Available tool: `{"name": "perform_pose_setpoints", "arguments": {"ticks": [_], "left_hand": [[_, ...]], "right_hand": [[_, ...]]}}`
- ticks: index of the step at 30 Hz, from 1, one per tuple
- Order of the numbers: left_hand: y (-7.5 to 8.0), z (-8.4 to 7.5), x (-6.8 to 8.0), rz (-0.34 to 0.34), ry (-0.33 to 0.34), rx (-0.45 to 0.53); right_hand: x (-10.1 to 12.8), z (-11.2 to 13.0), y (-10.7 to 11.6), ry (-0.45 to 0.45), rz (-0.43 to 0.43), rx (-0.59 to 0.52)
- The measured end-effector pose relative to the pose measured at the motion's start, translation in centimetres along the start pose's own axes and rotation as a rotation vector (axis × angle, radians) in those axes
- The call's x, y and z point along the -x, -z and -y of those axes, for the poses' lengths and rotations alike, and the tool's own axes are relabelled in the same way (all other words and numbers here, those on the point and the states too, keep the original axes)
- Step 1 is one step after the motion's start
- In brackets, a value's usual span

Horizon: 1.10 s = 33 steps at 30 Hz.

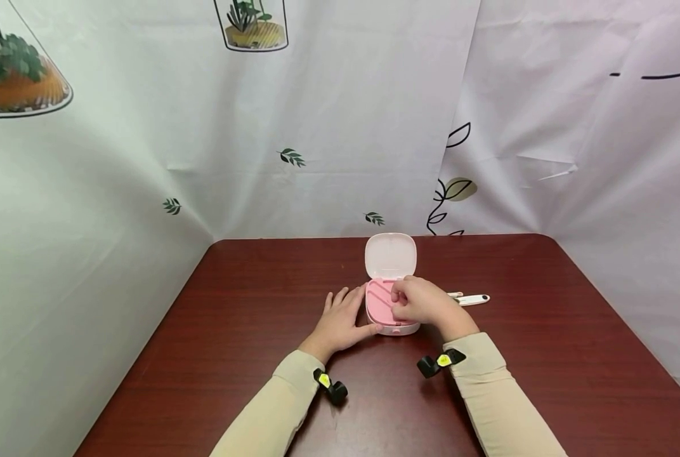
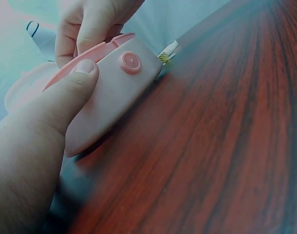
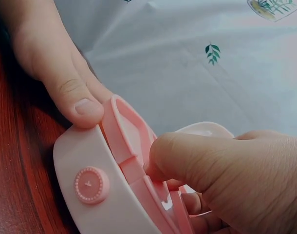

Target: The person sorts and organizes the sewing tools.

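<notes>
White sheeting printed with leaves and potted plants hung behind and beside a dark red wooden counter [image 1: 248, 330]. From the head view, a small pink case [image 1: 392, 317] sat near the middle of the counter, its pale lid [image 1: 391, 255] standing open at the far side. The left hand [image 1: 340, 324] lay flat just left of the case, fingers relaxed and straight, thumb against the case's near-left wall. The right hand [image 1: 425, 303] hovered over the case's tray, fingers curled down into it; what they pinched, if anything, was hidden. A white stick-like tool [image 1: 472, 299] lay just right of the case, behind the right hand.

The left wrist view showed what the head view could not: the left thumb [image 2: 65, 95] pressed on the case's smooth front wall [image 2: 114, 97], beside a round ridged button [image 2: 131, 62]. A white tip of the tool [image 2: 169, 50] peeked out past the case's far corner.

The right wrist view, closest of all, showed the pink inner rim [image 3: 126, 141] rising above the white shell [image 3: 90, 161], the left thumb [image 3: 73, 95] bracing the rim's corner, and the right hand's fingers [image 3: 197, 161] bent inside. Whether that grip closed on anything, I cannot tell.

The case looked light, stiff and slick, apt to slide on the counter; the side walls seemed the safest hold, away from the hinge and button.
</notes>
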<state>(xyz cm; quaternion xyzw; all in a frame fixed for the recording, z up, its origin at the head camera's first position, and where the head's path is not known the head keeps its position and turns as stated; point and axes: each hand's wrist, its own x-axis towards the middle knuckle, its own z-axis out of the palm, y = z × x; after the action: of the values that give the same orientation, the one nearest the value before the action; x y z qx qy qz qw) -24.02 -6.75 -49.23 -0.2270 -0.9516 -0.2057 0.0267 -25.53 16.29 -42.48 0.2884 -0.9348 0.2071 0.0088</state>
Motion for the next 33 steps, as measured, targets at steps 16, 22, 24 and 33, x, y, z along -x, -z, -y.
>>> {"name": "perform_pose_setpoints", "arguments": {"ticks": [16, 22, 24, 33], "left_hand": [[0.15, -0.1, 0.06, -0.022, -0.018, 0.024], [0.0, -0.06, 0.01, -0.004, -0.003, 0.019], [0.0, -0.08, -0.01, -0.001, 0.0, 0.02], [0.01, 0.03, 0.0, -0.018, -0.01, 0.019]], "right_hand": [[-0.04, 0.18, 0.05, -0.043, 0.018, 0.035], [-0.02, 0.03, -0.09, -0.047, 0.029, 0.025], [-0.01, -0.03, -0.12, -0.042, 0.025, 0.024], [0.0, -0.04, -0.48, -0.033, 0.008, -0.039]]}}
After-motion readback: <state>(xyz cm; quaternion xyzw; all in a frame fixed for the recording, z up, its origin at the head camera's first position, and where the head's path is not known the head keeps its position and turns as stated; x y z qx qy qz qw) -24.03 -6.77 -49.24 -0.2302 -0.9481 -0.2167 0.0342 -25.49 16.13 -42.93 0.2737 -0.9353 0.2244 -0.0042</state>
